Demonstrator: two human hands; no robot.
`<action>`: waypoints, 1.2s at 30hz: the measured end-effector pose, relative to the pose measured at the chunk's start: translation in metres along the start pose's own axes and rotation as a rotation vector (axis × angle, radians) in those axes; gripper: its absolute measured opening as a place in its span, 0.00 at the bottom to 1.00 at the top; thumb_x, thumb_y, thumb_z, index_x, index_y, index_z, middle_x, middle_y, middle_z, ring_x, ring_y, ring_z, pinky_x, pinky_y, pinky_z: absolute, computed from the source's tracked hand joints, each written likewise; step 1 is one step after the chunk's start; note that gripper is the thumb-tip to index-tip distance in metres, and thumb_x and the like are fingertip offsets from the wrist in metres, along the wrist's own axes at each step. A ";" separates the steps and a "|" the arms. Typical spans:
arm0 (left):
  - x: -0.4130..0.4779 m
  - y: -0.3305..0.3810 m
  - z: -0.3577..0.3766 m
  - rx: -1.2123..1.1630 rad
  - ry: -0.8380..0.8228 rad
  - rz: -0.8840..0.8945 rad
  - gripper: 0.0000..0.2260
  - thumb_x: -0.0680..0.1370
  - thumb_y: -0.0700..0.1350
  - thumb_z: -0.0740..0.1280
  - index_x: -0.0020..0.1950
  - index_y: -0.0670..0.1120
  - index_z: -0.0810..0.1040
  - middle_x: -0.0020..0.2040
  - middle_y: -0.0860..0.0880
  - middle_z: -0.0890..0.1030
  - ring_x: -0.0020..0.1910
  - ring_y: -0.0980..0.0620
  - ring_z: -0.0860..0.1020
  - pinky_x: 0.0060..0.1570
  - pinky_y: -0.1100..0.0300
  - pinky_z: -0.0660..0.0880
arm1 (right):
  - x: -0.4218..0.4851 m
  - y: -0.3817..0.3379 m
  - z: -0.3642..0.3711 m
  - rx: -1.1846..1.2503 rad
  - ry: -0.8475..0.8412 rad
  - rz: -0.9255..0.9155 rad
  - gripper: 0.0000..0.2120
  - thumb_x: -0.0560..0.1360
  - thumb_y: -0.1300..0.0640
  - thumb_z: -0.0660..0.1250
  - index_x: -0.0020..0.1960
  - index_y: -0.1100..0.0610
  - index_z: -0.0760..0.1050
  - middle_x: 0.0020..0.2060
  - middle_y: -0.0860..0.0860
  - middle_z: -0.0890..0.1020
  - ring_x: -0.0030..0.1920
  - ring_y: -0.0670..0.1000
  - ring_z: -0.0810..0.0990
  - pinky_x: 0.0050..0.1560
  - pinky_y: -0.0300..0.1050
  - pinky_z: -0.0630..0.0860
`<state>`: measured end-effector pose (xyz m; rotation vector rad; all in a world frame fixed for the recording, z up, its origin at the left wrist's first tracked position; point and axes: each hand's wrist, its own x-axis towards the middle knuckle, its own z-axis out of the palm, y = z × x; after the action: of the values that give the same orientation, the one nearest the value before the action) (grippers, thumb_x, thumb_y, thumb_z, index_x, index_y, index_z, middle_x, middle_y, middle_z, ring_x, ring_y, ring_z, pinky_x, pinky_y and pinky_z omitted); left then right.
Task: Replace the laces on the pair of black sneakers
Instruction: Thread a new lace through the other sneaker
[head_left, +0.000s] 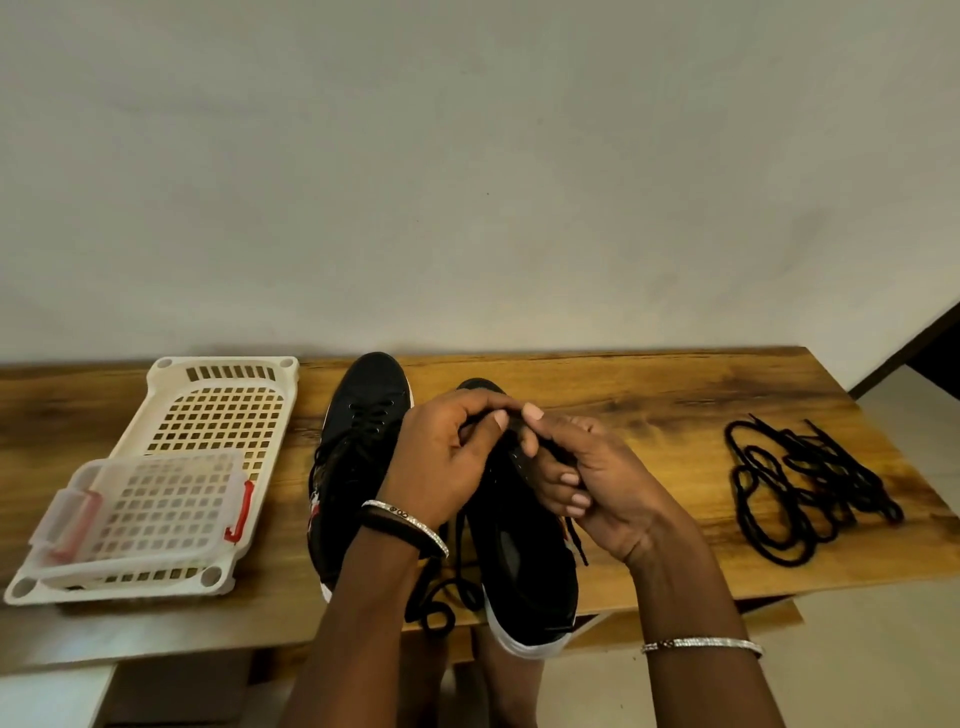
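Observation:
Two black sneakers with white soles lie on the wooden table (649, 395), toes pointing away. The left sneaker (363, 431) has bare eyelets. Over the right sneaker (524, 566), my left hand (447, 462) and my right hand (587, 478) meet near its front eyelets. Both pinch a black lace (511, 426) between thumb and fingers. More of this lace trails down to a loop (441, 603) at the table's front edge, and one end (576, 540) hangs below my right hand. A loose bundle of black laces (810, 493) lies at the right.
A cream perforated plastic tray (218, 410) sits at the left. On it rests a clear lidded box (150, 514) with red clips. A plain wall stands behind the table. The right sneaker's heel overhangs the front edge.

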<state>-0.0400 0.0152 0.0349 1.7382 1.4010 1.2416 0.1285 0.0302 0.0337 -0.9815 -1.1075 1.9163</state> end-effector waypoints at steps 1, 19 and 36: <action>0.000 -0.001 -0.002 0.019 0.035 -0.006 0.10 0.79 0.36 0.66 0.53 0.47 0.85 0.38 0.63 0.81 0.39 0.68 0.78 0.40 0.75 0.70 | 0.000 0.000 -0.003 0.019 0.016 -0.013 0.16 0.80 0.49 0.65 0.40 0.59 0.76 0.22 0.49 0.62 0.18 0.44 0.58 0.20 0.35 0.55; 0.000 -0.017 -0.003 0.192 0.012 0.018 0.21 0.73 0.36 0.70 0.63 0.54 0.80 0.59 0.59 0.80 0.60 0.61 0.76 0.59 0.71 0.70 | 0.009 0.013 0.003 -0.080 0.493 -0.173 0.15 0.71 0.55 0.78 0.49 0.67 0.81 0.36 0.59 0.85 0.28 0.47 0.77 0.29 0.37 0.72; 0.001 -0.021 0.015 0.164 0.019 -0.019 0.06 0.72 0.43 0.76 0.48 0.49 0.84 0.45 0.55 0.79 0.46 0.60 0.78 0.46 0.66 0.77 | 0.008 0.016 0.004 -0.081 0.483 -0.181 0.09 0.72 0.55 0.77 0.44 0.62 0.83 0.35 0.57 0.84 0.31 0.47 0.76 0.29 0.36 0.73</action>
<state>-0.0355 0.0236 0.0113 1.8216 1.5648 1.1639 0.1181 0.0296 0.0182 -1.2597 -0.9531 1.3974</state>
